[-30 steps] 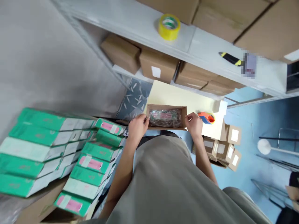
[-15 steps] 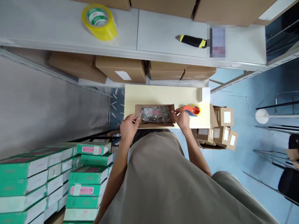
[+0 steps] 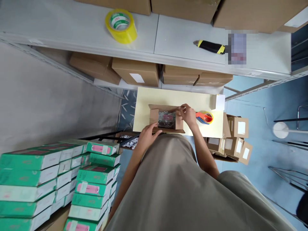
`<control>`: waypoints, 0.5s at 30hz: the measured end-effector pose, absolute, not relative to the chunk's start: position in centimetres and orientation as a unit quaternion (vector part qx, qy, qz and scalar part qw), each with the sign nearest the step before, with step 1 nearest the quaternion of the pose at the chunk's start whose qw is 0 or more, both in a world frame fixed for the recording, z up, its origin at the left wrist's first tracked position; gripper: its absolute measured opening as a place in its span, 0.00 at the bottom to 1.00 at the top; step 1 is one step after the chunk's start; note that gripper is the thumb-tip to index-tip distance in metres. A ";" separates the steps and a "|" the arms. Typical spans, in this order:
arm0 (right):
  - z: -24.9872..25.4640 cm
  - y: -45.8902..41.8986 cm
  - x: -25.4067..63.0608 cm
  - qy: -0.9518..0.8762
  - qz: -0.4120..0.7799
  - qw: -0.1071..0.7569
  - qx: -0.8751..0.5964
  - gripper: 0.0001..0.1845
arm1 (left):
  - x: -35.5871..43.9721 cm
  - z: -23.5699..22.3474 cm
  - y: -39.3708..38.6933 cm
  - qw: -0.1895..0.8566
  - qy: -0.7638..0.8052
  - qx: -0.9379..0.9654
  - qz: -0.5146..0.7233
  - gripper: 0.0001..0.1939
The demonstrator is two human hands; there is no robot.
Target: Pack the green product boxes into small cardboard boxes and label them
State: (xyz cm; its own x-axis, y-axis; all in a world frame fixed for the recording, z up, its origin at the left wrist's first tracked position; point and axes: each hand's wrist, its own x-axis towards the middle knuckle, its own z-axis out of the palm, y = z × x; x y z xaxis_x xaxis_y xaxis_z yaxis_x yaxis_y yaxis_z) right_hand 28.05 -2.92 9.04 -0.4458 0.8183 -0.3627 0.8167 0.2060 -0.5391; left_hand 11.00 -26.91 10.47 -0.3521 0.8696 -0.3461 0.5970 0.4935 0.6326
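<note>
While the left hand (image 3: pixel 147 136) spreads its empty fingers at the near left corner of a cardboard box (image 3: pixel 154 116), the right hand (image 3: pixel 188 115) curls its fingers at the far right; whether they pinch it, I can't tell. Inside lies a plastic-wrapped package (image 3: pixel 166 119); the box stands on the counter (image 3: pixel 146 98). Beyond, a shelf (image 3: pixel 179 38) bears yellow tape (image 3: pixel 126 34).

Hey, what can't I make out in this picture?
All in the head view:
Wrapped item: details, lost under glossy plastic.
Open carton: near-left corner, behind the left hand.
Pixelated patch beside the black-and-yellow tool: whatever it covers.
Green boxes: lowest ones, cut off by the bottom edge.
White labels: any text, too small.
</note>
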 end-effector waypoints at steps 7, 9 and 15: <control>7.7 -5.0 29.4 -0.781 0.369 -0.024 -0.503 0.19 | 10.9 7.8 -25.8 0.293 0.839 0.421 0.181 0.36; 7.2 -5.5 30.4 -0.793 0.348 -0.016 -0.499 0.18 | 10.6 6.9 -25.2 0.239 0.864 0.395 0.203 0.39; 4.0 -6.7 33.2 -0.773 0.430 0.040 -0.465 0.17 | 9.1 4.3 -24.3 0.221 0.857 0.396 0.245 0.22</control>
State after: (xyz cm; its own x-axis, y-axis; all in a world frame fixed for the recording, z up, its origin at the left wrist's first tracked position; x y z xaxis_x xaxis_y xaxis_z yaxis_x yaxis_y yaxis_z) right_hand 33.18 -6.73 4.03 -0.5652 0.7523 -0.3385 0.6842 0.1982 -0.7019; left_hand 9.06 -24.30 4.32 -0.5890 0.7870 -0.1836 0.5705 0.5658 0.5953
